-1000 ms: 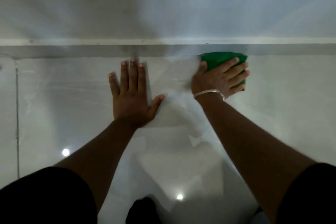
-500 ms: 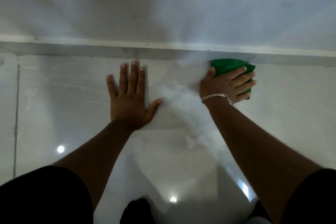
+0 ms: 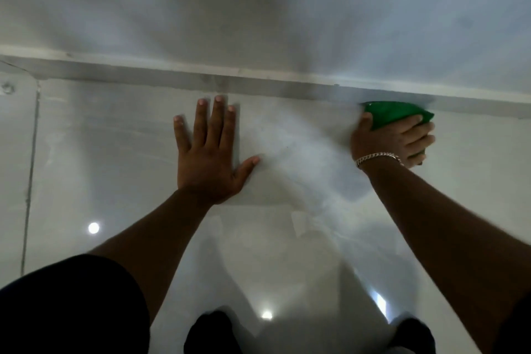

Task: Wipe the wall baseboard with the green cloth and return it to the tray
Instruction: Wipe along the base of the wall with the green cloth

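- Wall (image 3: 258, 3): plain pale grey-white, fills the upper part of view, light uneven w/ a brighter patch at right.
- Floor (image 3: 115, 138): glossy pale tiles, v. reflective.
- Grout line (image 3: 30, 169) runs down the left side, nearly vertical.
- Bright round light reflections on the tiles: one at left (image 3: 93, 227), one low centre (image 3: 267, 315); a slim bright streak (image 3: 381, 304) low right.
- Soft shadows across the floor; room dim overall, view a bit blurred.

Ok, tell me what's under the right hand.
The green cloth lies under the right hand, pressed against the baseboard where it meets the floor. Only the cloth's top edge shows; the rest, and the surface beneath it, are covered.
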